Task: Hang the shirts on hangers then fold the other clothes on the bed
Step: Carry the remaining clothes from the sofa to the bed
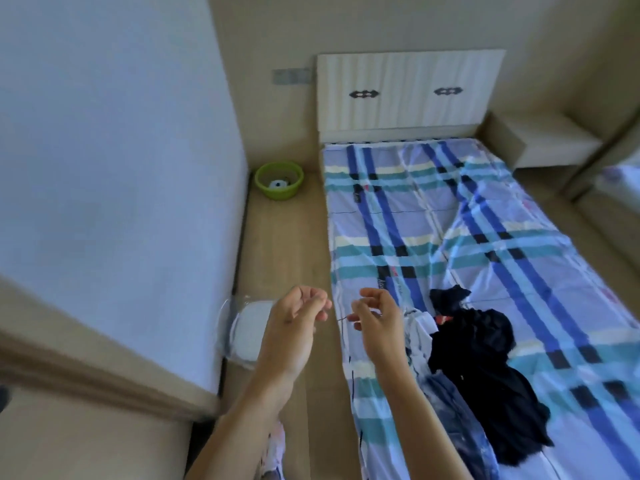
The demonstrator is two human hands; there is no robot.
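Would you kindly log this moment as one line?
left hand, right hand: raised, fingers curled, hold unclear | black cloth garment, white shirt, blue denim: heaped unfolded on plaid bed sheet

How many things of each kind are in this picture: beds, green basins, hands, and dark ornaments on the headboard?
Bed with blue plaid sheet: 1
Round green plastic basin: 1
Bare hands: 2, left hand and right hand
Dark ornaments on the white ribbed headboard: 2
Total: 6
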